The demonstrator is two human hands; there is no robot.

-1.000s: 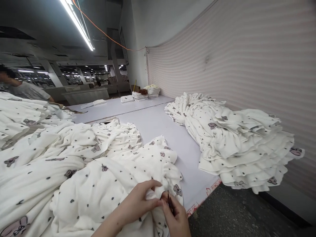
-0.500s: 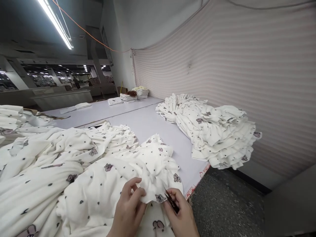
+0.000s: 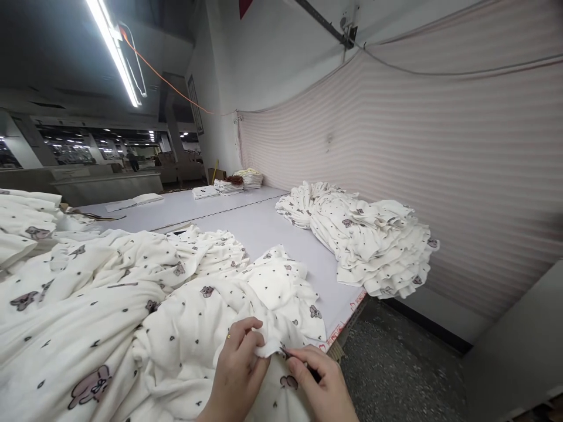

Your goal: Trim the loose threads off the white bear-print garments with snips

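At 6 o'clock our left hand pinches a fold of the white printed garment on the cutting table; our right hand, closed around small dark snips, touches that fold's edge.

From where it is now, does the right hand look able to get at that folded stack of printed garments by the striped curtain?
Probably yes: bare table lies between the right hand and the stack, though it holds small snips.
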